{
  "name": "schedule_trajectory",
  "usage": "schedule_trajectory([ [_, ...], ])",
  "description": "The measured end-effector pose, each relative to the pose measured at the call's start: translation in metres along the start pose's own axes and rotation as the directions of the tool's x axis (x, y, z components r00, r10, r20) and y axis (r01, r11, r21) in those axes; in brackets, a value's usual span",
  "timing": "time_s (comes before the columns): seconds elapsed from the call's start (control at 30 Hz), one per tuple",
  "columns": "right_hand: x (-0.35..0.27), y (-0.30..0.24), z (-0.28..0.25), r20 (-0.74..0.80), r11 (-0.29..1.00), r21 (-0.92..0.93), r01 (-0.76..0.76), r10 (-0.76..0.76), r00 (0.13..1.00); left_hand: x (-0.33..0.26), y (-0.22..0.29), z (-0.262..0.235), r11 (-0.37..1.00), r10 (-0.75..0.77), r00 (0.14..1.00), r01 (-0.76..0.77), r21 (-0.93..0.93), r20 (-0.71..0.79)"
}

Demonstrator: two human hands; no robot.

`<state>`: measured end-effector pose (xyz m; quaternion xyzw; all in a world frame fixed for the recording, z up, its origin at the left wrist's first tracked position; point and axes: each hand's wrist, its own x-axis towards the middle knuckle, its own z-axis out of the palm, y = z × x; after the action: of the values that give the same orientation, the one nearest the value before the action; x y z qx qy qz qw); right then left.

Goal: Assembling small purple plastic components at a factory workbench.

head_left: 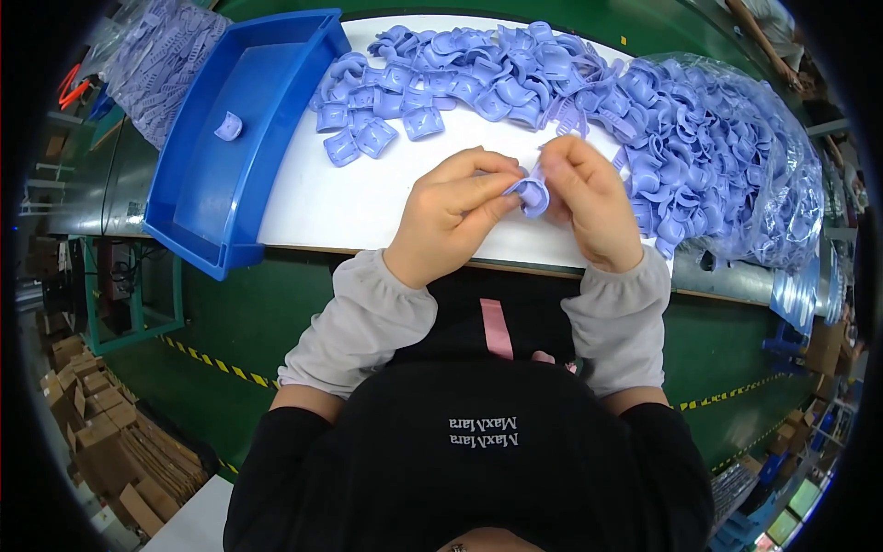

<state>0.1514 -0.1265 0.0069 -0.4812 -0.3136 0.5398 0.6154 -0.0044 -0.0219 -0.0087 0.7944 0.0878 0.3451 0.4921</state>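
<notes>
1. Curved lavender-blue plastic piece (pixel 532 197), shaped like a small shell, is above the white smooth tabletop (pixel 308 207), between the two hands and near the front edge of the table.
2. Left hand (pixel 460 212) has its thumb and forefinger pressed together on the left side of this piece, with no gap except the plastic.
3. Right hand (pixel 594 207) has its thumb and forefinger bent close together beside the upper edge of the piece. They are blurred, so I cannot tell if they grip it.
4. For good work, I think the left pinch should be firm but light, because such a thin wall may bend. The right fingertips should press near the edge, little by little, without twisting.
5. Both wrists are low over the table, and this seems a good support for fine finger work.
6. Behind the hands lies a loose heap of similar lavender-blue pieces (pixel 501 78); elbows and sleeves should better not brush it.
7. Farther right, a clear plastic bag (pixel 798 175) holds many more; on the left, a deep blue plastic tray (pixel 198 207) has one single curved piece (pixel 229 127) inside.
</notes>
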Motion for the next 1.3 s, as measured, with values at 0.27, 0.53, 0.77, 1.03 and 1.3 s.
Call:
schedule_trajectory([
  [0.27,-0.014,-0.004,0.017,-0.254,0.987,-0.155,-0.048,0.007,0.967,-0.004,-0.004,0.002,0.943,0.222,0.96,-0.166,0.288,-0.173],
  [0.53,-0.007,0.002,0.026,0.039,0.565,-0.583,0.584,-0.698,0.715,0.004,0.016,-0.013,0.94,-0.208,0.97,0.163,-0.3,-0.125],
  [0.77,-0.007,-0.001,0.022,0.348,0.246,-0.693,0.678,-0.709,0.613,0.009,0.021,-0.03,0.607,-0.44,0.878,0.446,-0.657,0.189],
  [1.03,-0.011,0.006,0.026,0.238,0.591,-0.568,0.573,-0.549,0.801,0.002,0.007,-0.022,0.997,-0.076,0.993,0.075,-0.023,-0.085],
  [1.3,-0.014,0.012,0.031,-0.065,0.975,0.021,0.221,-0.219,0.974,0.011,0.008,-0.032,0.843,0.343,0.939,-0.306,0.442,-0.005],
])
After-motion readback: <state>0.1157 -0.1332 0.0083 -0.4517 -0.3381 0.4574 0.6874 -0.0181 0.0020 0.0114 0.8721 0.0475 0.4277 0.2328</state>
